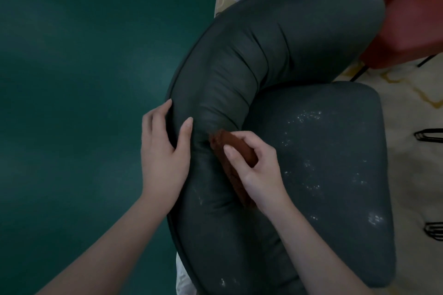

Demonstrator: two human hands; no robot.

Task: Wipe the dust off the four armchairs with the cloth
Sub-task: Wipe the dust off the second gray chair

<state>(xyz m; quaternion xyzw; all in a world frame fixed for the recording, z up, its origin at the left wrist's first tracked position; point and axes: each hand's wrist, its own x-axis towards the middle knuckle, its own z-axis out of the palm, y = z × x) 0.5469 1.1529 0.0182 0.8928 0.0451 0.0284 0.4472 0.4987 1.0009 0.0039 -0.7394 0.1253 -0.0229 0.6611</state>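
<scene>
Cloth (236, 148), rust-brown and bunched, sits in our right hand (260, 172), thumb and fingers curled round it, pressed on the backrest (263, 55) of the grey armchair (215, 235), long axis running away from us along the roll. Our left hand (163, 151) lies just beside, fingers straight, braced on the outer edge. Dust specks (304, 117) lie rightward of the cloth on the seat cushion (347, 175), nearer the right hand; farther off, a red armchair (412, 12).

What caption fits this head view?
Right hand presses a brown cloth to the armchair's backrest, left hand resting on it; white dust dots the seat.
</scene>
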